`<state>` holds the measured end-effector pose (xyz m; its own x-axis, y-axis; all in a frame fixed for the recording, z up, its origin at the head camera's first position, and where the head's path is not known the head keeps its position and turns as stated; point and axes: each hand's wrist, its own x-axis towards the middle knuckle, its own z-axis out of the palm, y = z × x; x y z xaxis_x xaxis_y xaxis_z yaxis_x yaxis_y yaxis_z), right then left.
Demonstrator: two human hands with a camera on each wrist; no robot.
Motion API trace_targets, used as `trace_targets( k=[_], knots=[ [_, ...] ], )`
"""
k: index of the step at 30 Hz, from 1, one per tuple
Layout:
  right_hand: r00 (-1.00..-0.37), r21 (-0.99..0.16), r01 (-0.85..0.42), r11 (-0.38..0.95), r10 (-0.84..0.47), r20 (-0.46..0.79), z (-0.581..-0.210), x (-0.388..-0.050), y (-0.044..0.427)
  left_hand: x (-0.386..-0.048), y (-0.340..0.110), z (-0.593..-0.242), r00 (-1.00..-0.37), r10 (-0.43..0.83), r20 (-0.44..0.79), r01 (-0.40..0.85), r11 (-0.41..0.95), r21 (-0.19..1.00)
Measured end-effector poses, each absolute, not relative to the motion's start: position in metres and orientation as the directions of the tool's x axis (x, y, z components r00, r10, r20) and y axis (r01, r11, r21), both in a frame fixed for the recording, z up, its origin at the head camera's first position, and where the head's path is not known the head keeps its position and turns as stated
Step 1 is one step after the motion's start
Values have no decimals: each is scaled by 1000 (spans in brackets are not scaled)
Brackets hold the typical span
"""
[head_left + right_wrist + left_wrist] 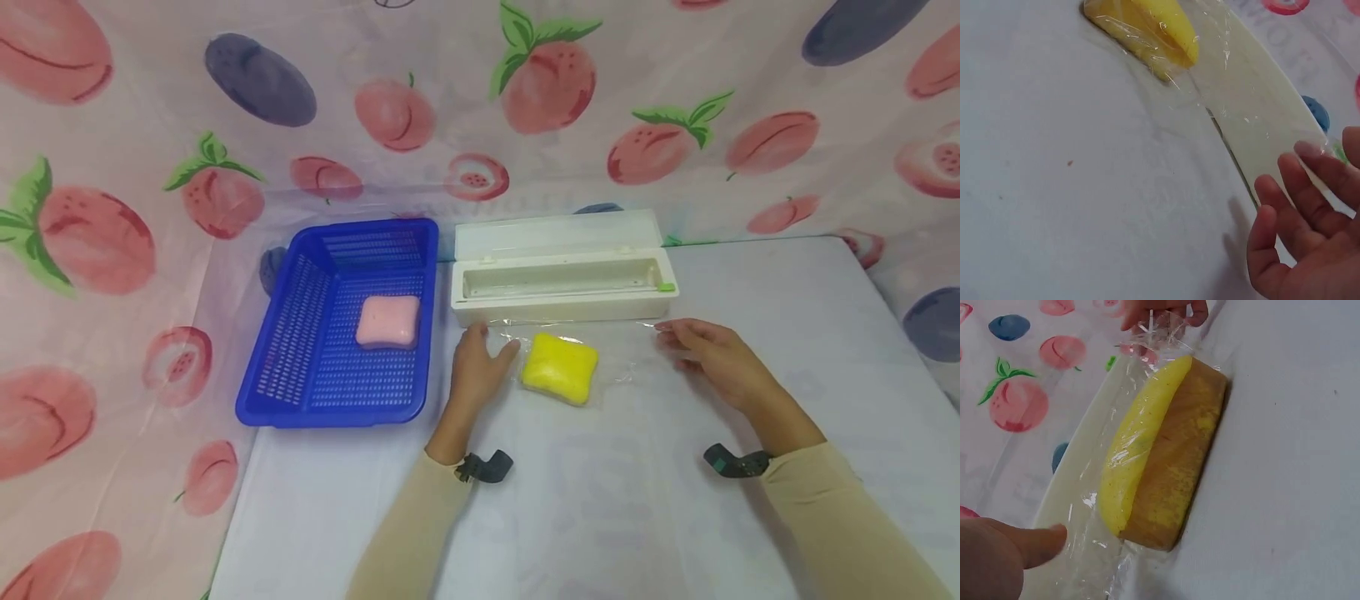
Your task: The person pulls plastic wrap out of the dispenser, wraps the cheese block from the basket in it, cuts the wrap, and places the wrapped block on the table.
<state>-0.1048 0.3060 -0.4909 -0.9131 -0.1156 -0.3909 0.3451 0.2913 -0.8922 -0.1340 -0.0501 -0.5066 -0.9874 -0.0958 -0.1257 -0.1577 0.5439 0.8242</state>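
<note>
A yellow, pillow-shaped block (560,368) with pinched-in sides lies on the white cloth between the hands; its lower side shows brownish (1175,456) in the left wrist view. Clear plastic film (618,354) lies over it and stretches out both ways. My right hand (712,354) pinches the film's far right corner between thumb and forefinger, its other fingers (1294,212) spread. At the left end my left hand (480,371) touches the film with its fingers forward. Its thumb (1041,544) stands out apart from them, and those fingers are hidden in the left wrist view.
Behind the film stands a long white box (562,304), its translucent lid (558,233) raised and a green slider (665,287) at its right end. A blue plastic basket (337,412) at left holds a pink block (388,321). Fruit-print cloth (465,100) hangs behind.
</note>
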Motion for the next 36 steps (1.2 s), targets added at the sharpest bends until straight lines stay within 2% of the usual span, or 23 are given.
trace_targets(
  k=[2,5,8,12,15,17,19,22,24,30,33,36],
  knots=[
    [-919,-909,310,280,-156,-361,-490,-105,305,-136,-50,-506,-987,-62,-145,-155,550,821],
    [-918,-932,271,241,-227,-325,-490,-105,303,-142,-50,-509,-980,-82,-180,-197,489,850],
    [-911,-950,274,152,-277,-307,-491,-107,302,-149,-49,-512,-978,-74,-194,-206,458,864],
    [-901,-955,297,3,-329,-281,-491,-109,303,-151,-50,-511,-986,-9,-169,-153,469,870],
    [-898,-948,315,-55,-339,-279,-490,-111,303,-148,-52,-507,-993,5,-120,-104,471,876],
    [-907,-953,302,17,-303,-293,-490,-111,300,-145,-55,-506,-995,10,-96,-82,444,892],
    [-921,-943,280,179,-228,-317,-489,-111,295,-142,-58,-504,-993,36,-112,-88,408,909],
    [-947,-859,223,461,-106,-302,-486,-112,281,-138,-63,-501,-980,115,-165,-108,388,915],
    [-967,-802,180,569,-46,-250,-484,-113,271,-137,-64,-500,-966,154,-209,-129,414,901],
    [-1000,-759,-3,652,-17,-11,-478,-116,247,-140,-65,-495,-959,142,-244,-155,457,876],
    [-998,-774,-62,631,-41,46,-476,-118,243,-141,-66,-490,-963,125,-238,-163,430,888],
    [-996,-803,-83,590,-71,51,-477,-119,243,-142,-68,-486,-965,111,-237,-173,407,897]
  ],
)
